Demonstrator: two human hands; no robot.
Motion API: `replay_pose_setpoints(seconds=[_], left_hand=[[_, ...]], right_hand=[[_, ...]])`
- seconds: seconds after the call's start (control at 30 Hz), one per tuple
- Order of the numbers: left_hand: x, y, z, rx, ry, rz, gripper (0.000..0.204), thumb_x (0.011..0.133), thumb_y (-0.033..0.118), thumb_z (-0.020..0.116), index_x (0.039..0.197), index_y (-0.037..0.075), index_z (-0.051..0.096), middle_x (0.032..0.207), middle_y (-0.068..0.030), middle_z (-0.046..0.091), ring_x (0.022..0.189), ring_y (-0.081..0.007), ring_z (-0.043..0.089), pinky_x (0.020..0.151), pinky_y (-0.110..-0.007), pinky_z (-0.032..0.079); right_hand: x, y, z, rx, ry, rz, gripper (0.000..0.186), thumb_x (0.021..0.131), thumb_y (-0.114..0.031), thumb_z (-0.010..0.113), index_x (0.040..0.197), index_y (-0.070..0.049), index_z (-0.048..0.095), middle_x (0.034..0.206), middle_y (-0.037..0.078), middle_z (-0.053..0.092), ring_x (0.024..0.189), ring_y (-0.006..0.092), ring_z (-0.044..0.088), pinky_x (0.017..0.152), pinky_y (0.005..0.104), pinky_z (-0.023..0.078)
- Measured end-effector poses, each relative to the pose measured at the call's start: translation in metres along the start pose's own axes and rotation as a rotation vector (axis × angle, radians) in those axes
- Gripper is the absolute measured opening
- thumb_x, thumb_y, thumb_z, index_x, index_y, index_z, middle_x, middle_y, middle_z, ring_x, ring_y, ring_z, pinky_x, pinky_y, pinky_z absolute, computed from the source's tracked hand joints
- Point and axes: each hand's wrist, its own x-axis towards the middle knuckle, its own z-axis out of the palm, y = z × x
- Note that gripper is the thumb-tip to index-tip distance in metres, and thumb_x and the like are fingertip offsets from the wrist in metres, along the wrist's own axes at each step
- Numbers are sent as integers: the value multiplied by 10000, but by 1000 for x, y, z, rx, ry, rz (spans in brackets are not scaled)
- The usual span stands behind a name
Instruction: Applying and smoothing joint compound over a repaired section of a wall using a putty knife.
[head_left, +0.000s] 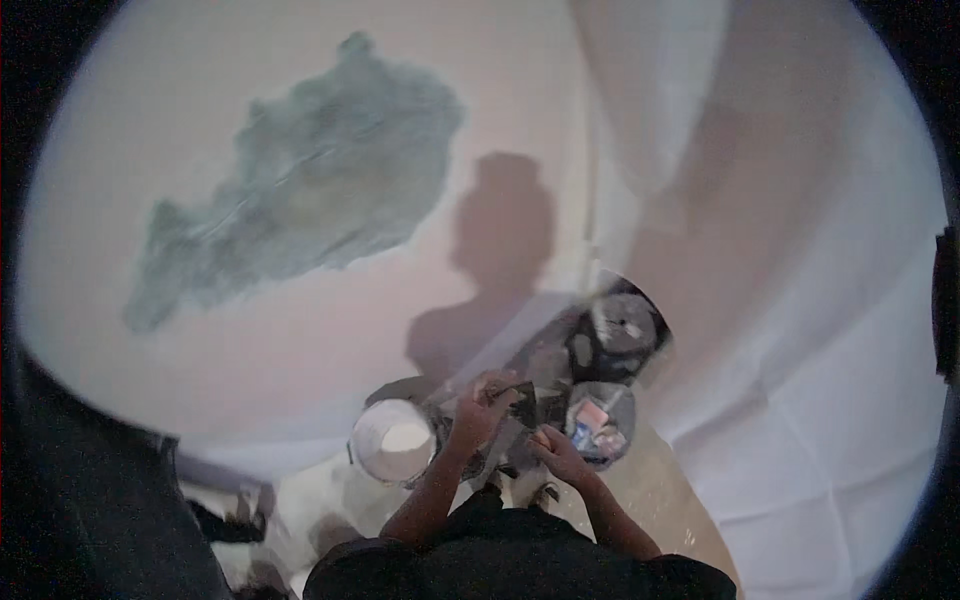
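My left hand (480, 408) is raised in front of me, its fingers bent against a dark flat piece (523, 402) that looks like a broad blade. Lower and to the right, my right hand (552, 447) is closed near the bottom of that piece. Whether it grips a handle of the same thing is too blurred to tell. Left of my left hand stands a white bucket (428, 462), round and open at the top. A grey-green wet-looking patch (335, 170) with ragged edges spreads over the pale wall (110, 120).
Beside my right hand is a round container (627, 398) with red, white and blue packets in it. Behind it sits a dark container (590, 352) holding a grey round thing (622, 322). Pale sheeting (800, 420) hangs at right. A dark-clothed person's part shows at lower left.
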Motion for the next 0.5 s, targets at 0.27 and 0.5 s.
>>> replay_pose_setpoints(seconds=[0.27,0.5], left_hand=[[-75,-41,-87,22,266,-3,357,874,235,705,1114,-20,636,997,-136,701,869,-170,673,782,-331,529],[-107,-59,-131,38,268,129,306,802,154,737,1052,-3,657,935,-113,700,844,-150,651,752,-332,511]], right_hand=[[31,3,40,-346,-408,-97,342,982,-336,536,975,6,533,772,71,444,697,216,434,679,358,408],[28,-29,117,47,-535,129,323,998,-361,475,852,-73,481,714,-19,425,597,94,395,545,266,341]])
